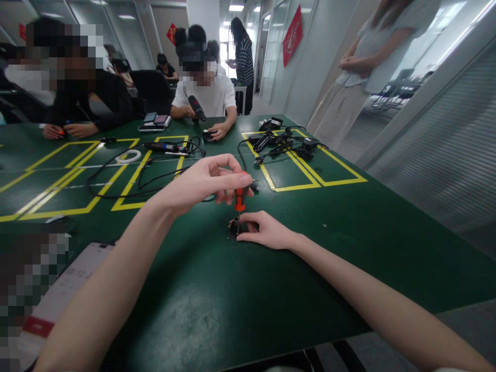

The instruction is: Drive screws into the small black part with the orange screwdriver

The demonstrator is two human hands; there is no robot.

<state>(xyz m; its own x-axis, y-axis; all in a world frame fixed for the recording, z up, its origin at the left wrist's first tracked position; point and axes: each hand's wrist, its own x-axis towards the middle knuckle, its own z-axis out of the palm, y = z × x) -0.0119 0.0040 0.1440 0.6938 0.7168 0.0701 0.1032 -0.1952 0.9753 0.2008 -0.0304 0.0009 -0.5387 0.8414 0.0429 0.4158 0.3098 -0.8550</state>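
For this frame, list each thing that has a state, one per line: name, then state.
left hand: grip closed on the screwdriver handle, raised above the table.
screwdriver: upright, tip down on the small black part.
small black part: lying on the table, pinned by fingers.
right hand: resting on the green table, touching the part.

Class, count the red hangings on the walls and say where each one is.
3: a large one on the right partition, a small one on the far wall, and one at far left, partly hidden.
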